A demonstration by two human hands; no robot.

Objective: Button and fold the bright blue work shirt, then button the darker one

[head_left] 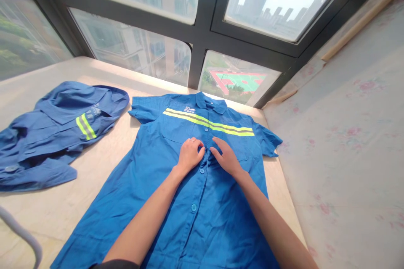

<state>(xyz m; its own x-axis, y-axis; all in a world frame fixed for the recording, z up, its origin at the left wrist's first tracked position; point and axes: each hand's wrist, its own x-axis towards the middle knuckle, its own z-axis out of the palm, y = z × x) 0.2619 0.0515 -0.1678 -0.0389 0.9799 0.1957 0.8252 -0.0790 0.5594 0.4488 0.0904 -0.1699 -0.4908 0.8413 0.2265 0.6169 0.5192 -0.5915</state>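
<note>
A blue short-sleeved work shirt [151, 164] lies spread out face up, collar toward the window, with a yellow-and-grey reflective stripe across its chest. My left hand [190, 154] rests on the chest beside the button placket, its thumb and fingertips pinched together at the placket's edge below the stripe. On the other side of the placket is my right hand [226, 157], thumb and index finger apart, fingertips close to the cloth. A button [202, 171] shows just below the hands, and another button [193, 207] sits lower down. Whatever lies right under the left fingertips is hidden.
To the left, a second blue work garment [59, 130] lies crumpled on the pale ledge [97, 176]. A grey curved tube [23, 235] enters at the lower left. Dark window frames [202, 29] stand behind, and a flowered wall [341, 151] bounds the right side.
</note>
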